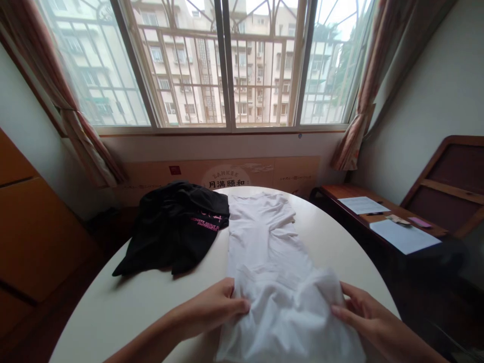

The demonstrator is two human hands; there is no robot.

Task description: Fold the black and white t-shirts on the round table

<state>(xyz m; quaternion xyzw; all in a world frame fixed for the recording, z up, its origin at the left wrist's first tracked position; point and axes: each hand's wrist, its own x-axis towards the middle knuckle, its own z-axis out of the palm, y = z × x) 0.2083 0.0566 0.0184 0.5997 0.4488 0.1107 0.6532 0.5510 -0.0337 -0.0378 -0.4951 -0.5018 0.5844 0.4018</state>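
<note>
A white garment point(260, 242), apparently a shirt, stretches from the far side of the round table toward me, its near part lifted and bunched. My left hand point(221, 305) pinches the left side of that raised part between thumb and fingers. On the right side, my right hand point(363, 312) grips the cloth the same way, thumb on top. The far part lies fairly flat with creases; the near end hangs loosely below my hands. Beside it on the left rests a crumpled black garment point(170, 227) with pink lettering, touched by neither hand.
The round white table point(333, 242) carries both garments. At the right, a low wooden table point(328, 191) holds paper sheets point(404, 236) and small items, with a wooden chair point(446, 176) behind. A printed cardboard panel point(295, 169) stands under the window.
</note>
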